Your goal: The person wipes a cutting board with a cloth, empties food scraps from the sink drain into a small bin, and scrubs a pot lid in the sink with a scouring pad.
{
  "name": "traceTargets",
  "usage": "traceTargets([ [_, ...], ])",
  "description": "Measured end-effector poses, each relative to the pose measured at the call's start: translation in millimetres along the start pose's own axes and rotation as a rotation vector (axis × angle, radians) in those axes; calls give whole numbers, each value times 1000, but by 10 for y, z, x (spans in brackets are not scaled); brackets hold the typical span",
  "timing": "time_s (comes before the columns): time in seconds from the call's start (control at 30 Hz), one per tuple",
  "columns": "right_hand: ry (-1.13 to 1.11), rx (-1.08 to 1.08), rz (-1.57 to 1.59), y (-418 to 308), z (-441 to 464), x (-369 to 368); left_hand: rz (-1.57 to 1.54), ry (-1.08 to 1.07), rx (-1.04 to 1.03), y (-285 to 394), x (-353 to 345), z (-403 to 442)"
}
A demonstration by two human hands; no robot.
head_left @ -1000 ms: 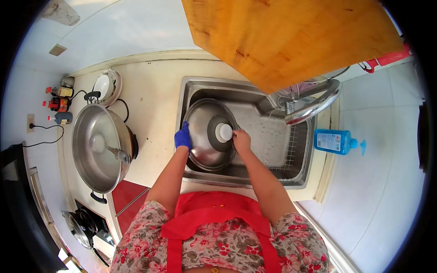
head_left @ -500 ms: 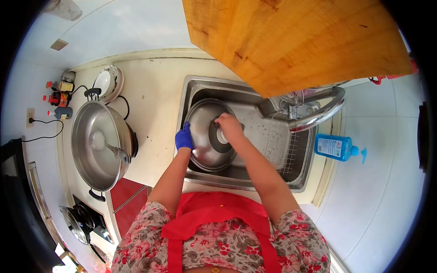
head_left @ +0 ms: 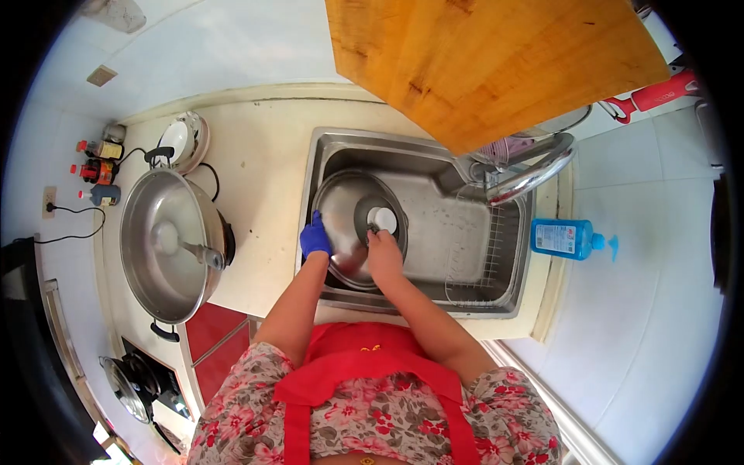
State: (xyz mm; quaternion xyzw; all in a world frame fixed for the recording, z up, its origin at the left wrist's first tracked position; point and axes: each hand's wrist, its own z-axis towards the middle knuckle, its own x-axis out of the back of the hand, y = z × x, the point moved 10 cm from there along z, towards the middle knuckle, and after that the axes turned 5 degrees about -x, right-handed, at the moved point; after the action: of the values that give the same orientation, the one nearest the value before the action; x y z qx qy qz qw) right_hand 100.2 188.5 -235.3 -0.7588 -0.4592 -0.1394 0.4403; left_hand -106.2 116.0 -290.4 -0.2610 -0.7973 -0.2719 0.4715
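Note:
A round metal pot lid (head_left: 341,203) with a white knob (head_left: 382,218) on a dark grey centre lies in the left part of the steel sink (head_left: 434,306). My left hand (head_left: 315,237), in a blue glove, grips the lid's left rim. My bare right hand (head_left: 384,252) is closed just below the knob, its fingertips on the lid's dark centre. A small dark wad, which looks like a scouring pad, shows at those fingertips; most of it is hidden.
A large wok (head_left: 167,256) with a ladle (head_left: 203,254) stands to the left, near stacked bowls (head_left: 180,139) and sauce bottles (head_left: 101,169). A wooden board (head_left: 496,62) overhangs the sink's back by the faucet (head_left: 535,174). At right is a blue pump bottle (head_left: 566,239).
My right hand has moved from above the knob down to its near side, uncovering the knob. My left hand keeps its hold on the lid's rim. The view has shifted slightly.

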Motion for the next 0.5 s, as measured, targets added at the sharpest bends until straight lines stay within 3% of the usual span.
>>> traceTargets([
  [0.03,-1,-4,-6,92,-50,46,-63,-25,30,-29,-24,21],
  [0.1,324,593,-274,-348,-374,339,-89,-16,21,-23,10,8],
  [0.13,326,595,-275,-305,-379,320,-90,-13,21,0,31,5],
  [0.2,385,516,-238,-136,-336,321,-277,-85,222,-115,-66,-51],
  [0.3,294,496,-263,-17,-337,192,-210,64,98,-31,60,-97],
  [0.37,233,473,-274,-37,-347,107,-281,51,154,-88,-38,-104],
  [0.43,383,612,-337,-224,-404,138,-352,38,209,-125,-80,-123],
  [0.5,414,618,-398,-287,-386,107,-327,18,178,-70,-37,-141],
])
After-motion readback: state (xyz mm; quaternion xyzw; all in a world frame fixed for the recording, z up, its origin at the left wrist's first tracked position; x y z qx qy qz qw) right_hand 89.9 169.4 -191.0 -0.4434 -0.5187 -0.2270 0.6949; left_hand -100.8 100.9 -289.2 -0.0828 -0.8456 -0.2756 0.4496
